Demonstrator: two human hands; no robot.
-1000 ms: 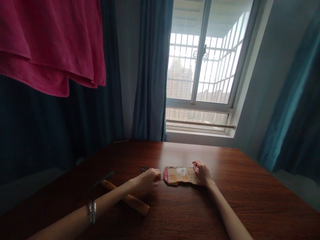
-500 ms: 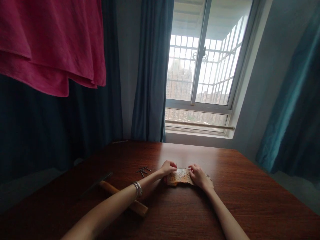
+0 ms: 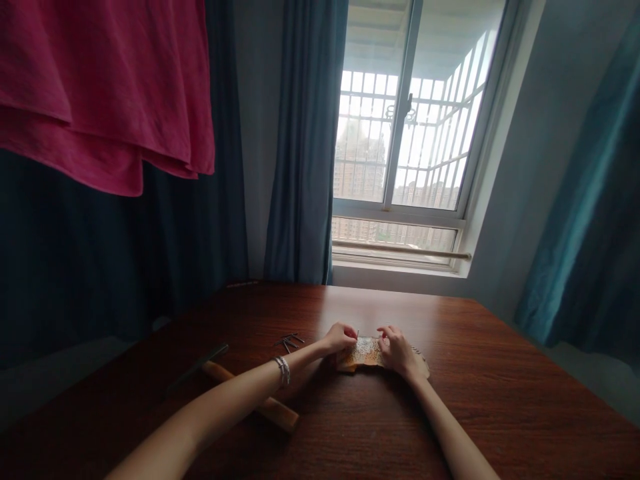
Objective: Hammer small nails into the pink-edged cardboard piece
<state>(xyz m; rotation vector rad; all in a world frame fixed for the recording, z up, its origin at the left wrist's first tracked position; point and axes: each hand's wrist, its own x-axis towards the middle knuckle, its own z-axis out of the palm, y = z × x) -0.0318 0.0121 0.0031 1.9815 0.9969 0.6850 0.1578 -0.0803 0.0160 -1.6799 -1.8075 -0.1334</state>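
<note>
A small piece of wood [image 3: 367,352] with a pale, speckled top and an uneven front edge lies on the table. My left hand [image 3: 341,338] is at its left end, thumb and forefinger pinched on a thin dark nail [image 3: 357,335] that stands upright over the wood. Across the right part of the wood rests my right hand [image 3: 397,350], its forefinger raised and a gap between forefinger and thumb. The palm hides that part of the wood. Several loose nails [image 3: 289,342] lie left of my left hand.
A hammer with a wooden handle [image 3: 281,414] and dark metal head [image 3: 197,367] lies at the left, partly under my left forearm. The brown table [image 3: 480,387] reaches toward a barred window [image 3: 400,147]. A pink cloth [image 3: 110,100] hangs at upper left before blue curtains [image 3: 305,147].
My left hand, still pinching the nail, has shifted slightly right over the wood. The fingertips of my right hand have lifted a little. The whole view has shifted slightly.
</note>
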